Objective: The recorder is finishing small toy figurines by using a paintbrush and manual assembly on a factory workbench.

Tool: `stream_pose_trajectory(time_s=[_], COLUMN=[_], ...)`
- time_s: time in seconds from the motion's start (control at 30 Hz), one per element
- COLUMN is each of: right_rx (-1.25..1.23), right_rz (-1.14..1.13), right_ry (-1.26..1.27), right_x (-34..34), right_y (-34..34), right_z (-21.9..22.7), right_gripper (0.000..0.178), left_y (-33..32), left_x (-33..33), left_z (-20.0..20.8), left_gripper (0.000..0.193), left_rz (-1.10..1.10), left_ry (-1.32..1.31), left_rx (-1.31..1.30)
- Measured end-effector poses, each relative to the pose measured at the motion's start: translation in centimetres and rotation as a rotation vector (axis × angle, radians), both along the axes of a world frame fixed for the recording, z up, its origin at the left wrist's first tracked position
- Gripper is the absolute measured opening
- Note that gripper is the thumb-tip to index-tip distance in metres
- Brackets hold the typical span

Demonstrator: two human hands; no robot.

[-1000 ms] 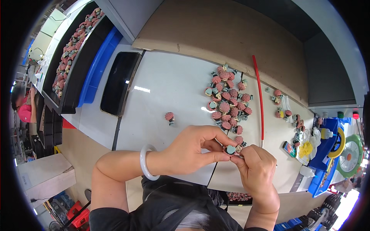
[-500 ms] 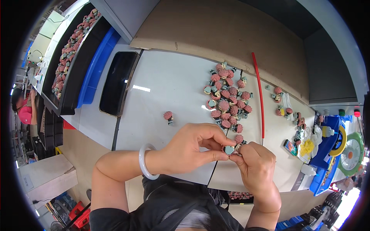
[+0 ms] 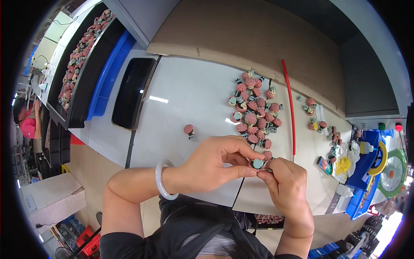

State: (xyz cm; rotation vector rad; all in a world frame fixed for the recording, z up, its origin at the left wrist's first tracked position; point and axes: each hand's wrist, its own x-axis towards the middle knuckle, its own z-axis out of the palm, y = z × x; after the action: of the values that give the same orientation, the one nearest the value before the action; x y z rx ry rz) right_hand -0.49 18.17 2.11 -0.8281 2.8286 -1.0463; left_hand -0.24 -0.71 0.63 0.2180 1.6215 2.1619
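Between my two hands is a small painted figurine [image 3: 258, 164], its teal patch turned up and the rest mostly covered by fingers. The thumb and forefinger of my left hand [image 3: 211, 166] pinch it from the left; a pale bangle [image 3: 158, 180] circles that wrist. My right hand [image 3: 285, 181] is closed at its right side, fingertips pressed against the piece; whether they also hold something tiny I cannot make out. Just beyond my fingers lies a cluster of similar figurines [image 3: 258, 108] with bumpy pink tops. One lone figurine [image 3: 189, 130] lies left of the cluster.
A dark phone [image 3: 134, 94] lies at the left, beside a blue bin [image 3: 108, 75] and a black tray [image 3: 82, 114] of figurines. Right of the cluster are a red rod [image 3: 290, 108], more figurines [image 3: 311, 103] and yellow material [image 3: 343, 165]. A green fan [image 3: 392, 173] stands far right.
The figurine has turned slightly in my fingers and shifted up a little, showing more of its teal patch. Both hands keep nearly the same place.
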Motion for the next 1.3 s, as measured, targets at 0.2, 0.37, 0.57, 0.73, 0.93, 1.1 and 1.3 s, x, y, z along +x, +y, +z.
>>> stream_pose_trajectory(time_s=[0.2,0.37,0.57,0.73,0.93,1.1,1.3], right_rx=[0.065,-0.003,0.028,0.018,0.005,0.021,0.01], right_rz=[0.001,-0.042,-0.034,-0.035,-0.029,-0.049,-0.009], right_ry=[0.036,-0.077,-0.068,-0.059,-0.051,-0.059,0.011], right_x=[0.19,0.34,0.27,0.27,0.19,0.24,0.09], right_y=[-0.21,-0.44,-0.24,-0.31,-0.26,-0.38,-0.13], right_z=[-0.15,-0.36,-0.33,-0.36,-0.37,-0.42,-0.28], right_gripper=[0.031,0.029,0.028,0.028,0.028,0.028,0.028], left_y=[-0.04,0.0,0.11,0.07,0.18,0.17,0.19], left_x=[0.04,-0.01,0.03,-0.04,0.14,0.01,-0.04], left_z=[-0.01,-0.15,-0.11,-0.2,-0.51,-0.36,-0.19], left_gripper=[0.027,0.028,0.028,0.028,0.027,0.026,0.029], left_rz=[0.006,0.013,0.032,0.015,0.034,0.019,0.021], left_ry=[0.037,0.094,0.048,0.064,0.032,0.023,-0.009], left_rx=[-0.003,-0.061,-0.039,-0.061,0.001,-0.021,0.001])
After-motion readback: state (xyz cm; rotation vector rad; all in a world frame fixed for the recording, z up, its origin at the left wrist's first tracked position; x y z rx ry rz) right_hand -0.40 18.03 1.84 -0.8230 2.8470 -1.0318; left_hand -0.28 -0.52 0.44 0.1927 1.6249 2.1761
